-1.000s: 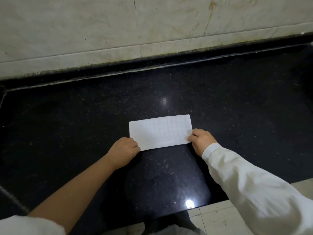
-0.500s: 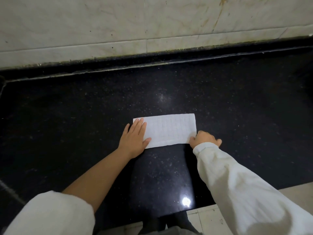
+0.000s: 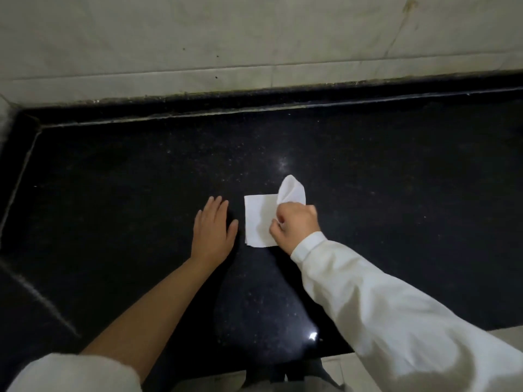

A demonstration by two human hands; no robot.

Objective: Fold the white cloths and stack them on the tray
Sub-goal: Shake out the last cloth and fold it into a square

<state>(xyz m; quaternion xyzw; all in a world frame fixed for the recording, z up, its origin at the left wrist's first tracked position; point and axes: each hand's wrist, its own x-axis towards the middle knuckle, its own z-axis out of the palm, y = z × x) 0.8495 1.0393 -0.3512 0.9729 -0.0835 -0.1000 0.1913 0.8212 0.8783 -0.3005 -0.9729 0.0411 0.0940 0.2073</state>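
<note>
One white cloth (image 3: 259, 219) lies on the black stone counter (image 3: 141, 179) in the middle of the view. Its left part is flat; its right end stands up in a curl behind my fist. My right hand (image 3: 295, 226) pinches that raised end, fingers curled, over the cloth's right half. My left hand (image 3: 213, 230) lies flat with straight fingers on the bare counter just left of the cloth, a small gap between thumb and cloth edge. No tray is in view.
A pale marble wall (image 3: 254, 38) runs along the back behind a raised dark ledge (image 3: 254, 100). The counter's left edge angles in at the far left. Pale floor tiles (image 3: 503, 335) show below the front edge at the right.
My right hand has lifted the cloth's right end and brought it leftward over the rest. My left hand has slid off the cloth's left end onto the counter.
</note>
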